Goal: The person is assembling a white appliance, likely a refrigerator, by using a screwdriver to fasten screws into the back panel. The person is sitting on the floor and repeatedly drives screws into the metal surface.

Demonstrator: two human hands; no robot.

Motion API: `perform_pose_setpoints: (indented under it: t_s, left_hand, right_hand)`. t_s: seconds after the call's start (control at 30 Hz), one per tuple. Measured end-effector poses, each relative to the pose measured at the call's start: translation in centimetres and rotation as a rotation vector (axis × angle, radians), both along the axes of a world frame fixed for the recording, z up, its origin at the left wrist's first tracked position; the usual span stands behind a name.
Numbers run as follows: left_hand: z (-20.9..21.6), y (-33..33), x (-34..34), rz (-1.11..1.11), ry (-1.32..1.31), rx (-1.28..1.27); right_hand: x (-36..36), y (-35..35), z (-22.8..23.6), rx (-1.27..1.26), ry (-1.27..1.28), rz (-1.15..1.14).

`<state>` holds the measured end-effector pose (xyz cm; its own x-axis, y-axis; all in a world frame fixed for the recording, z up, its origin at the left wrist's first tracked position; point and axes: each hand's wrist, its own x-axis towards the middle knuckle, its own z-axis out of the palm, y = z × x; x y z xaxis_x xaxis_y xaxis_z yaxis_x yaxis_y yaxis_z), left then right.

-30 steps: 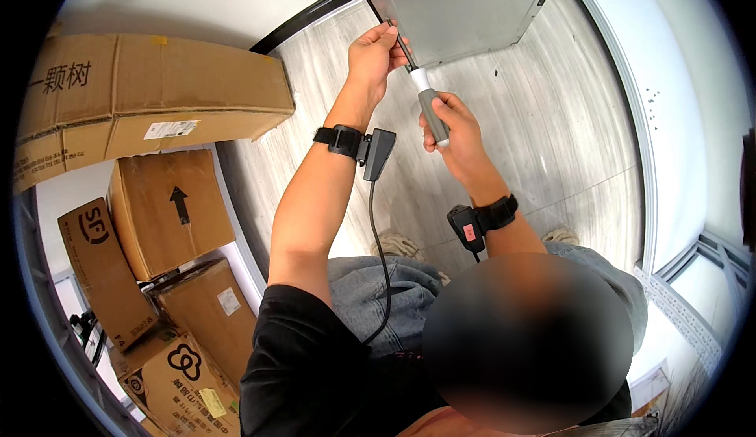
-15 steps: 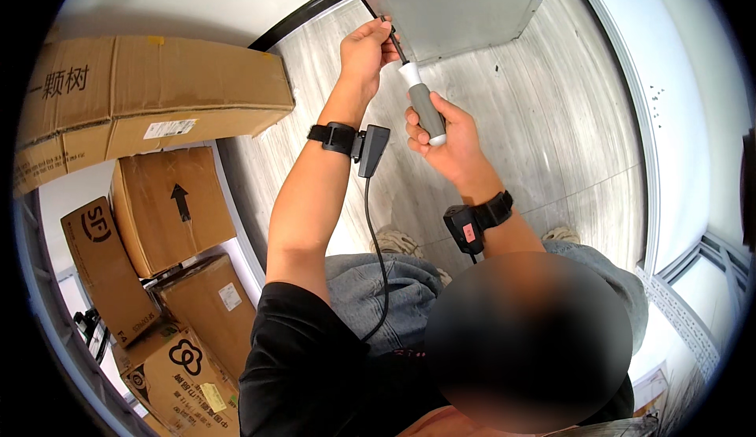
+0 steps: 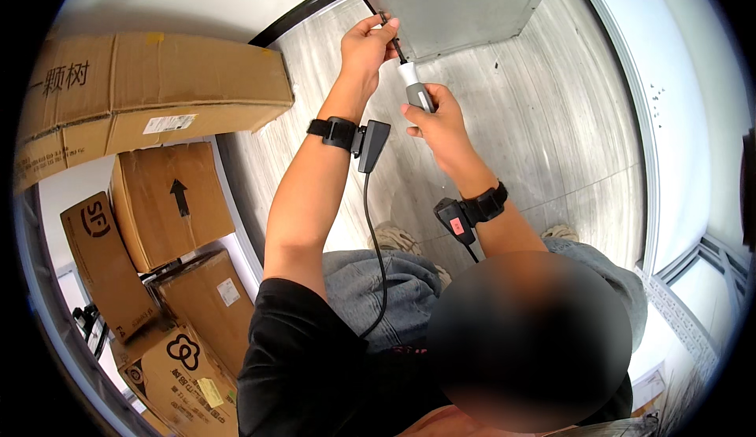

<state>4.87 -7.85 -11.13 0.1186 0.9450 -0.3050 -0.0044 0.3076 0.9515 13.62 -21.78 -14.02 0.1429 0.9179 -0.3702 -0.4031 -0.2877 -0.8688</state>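
Grey-and-white screwdriver (image 3: 408, 74) — handle (image 3: 418, 96) clasped by right hand (image 3: 446, 127), shaft (image 3: 401, 52) pinched by left hand (image 3: 367, 49) — beside far grey cabinet (image 3: 465, 10).

left fingers (image 3: 387, 33): at screwdriver shaft (image 3: 400, 49) | right fingers (image 3: 416, 115): around grey handle (image 3: 419, 96)

A grey-handled screwdriver (image 3: 408, 73) slants, dark shaft (image 3: 401, 50) toward the metal cabinet (image 3: 465, 8)

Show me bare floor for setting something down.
Widest: the floor right of the right hand, bordered by the metal panel above and the white wall at right. A narrower strip lies between the left forearm and the long carton. Crowded: the stacked cartons at left, and around the screwdriver and left hand.
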Motion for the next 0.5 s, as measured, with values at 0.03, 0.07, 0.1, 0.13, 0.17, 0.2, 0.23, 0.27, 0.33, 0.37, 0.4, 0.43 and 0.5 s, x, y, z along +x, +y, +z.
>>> perform_pose_setpoints:
  t_s: [0.03, 0.07, 0.1, 0.13, 0.17, 0.2, 0.23, 0.27, 0.33, 0.37, 0.4, 0.43, 0.5]
  left_hand:
    - [0.1, 0.2, -0.1, 0.005, -0.006, 0.0]
    - [0.2, 0.4, -0.3, 0.011, -0.012, -0.001]
    - [0.2, 0.5, -0.5, 0.015, -0.029, -0.012]
    - [0.2, 0.6, -0.5, 0.016, -0.053, -0.023]
    - [0.2, 0.6, -0.5, 0.017, -0.076, -0.033]
    - [0.2, 0.6, -0.4, 0.019, -0.071, -0.029]
    - [0.1, 0.5, -0.4, 0.019, -0.063, -0.025]
    - [0.1, 0.4, -0.3, 0.019, -0.055, -0.021]
    - [0.1, 0.4, -0.3, 0.033, -0.085, -0.019]
    - [0.1, 0.4, -0.2, 0.038, -0.1, -0.019]
    - [0.1, 0.3, 0.0, 0.036, -0.031, 0.013]
    - [0.0, 0.3, 0.1, 0.035, 0.041, 0.045]
    - [0.0, 0.1, 0.2, 0.035, 0.15, 0.082]
  right_hand:
    - [0.0, 0.1, 0.3, 0.008, -0.006, 0.039]
    - [0.2, 0.3, 0.8, -0.012, 0.092, 0.08]
    - [0.6, 0.4, 1.5, -0.032, 0.189, 0.121]
    - [1.1, 0.4, 1.9, -0.054, 0.279, 0.158]
    - [1.6, 0.5, 1.6, -0.064, 0.372, 0.229]
    - [2.3, 0.6, 1.0, -0.075, 0.465, 0.301]
    - [2.5, 0.7, 0.6, -0.086, 0.561, 0.369]
    - [2.3, 0.7, 0.3, -0.09, 0.464, 0.339]
    - [1.8, 0.6, 0.0, -0.096, 0.269, 0.273]
    - [1.4, 0.6, -0.6, -0.094, 0.159, 0.249]
    - [1.0, 0.8, -1.4, -0.093, 0.048, 0.224]
    - [0.7, 0.9, -1.6, -0.091, -0.06, 0.199]
    - [0.6, 1.2, -1.7, -0.117, -0.19, 0.26]
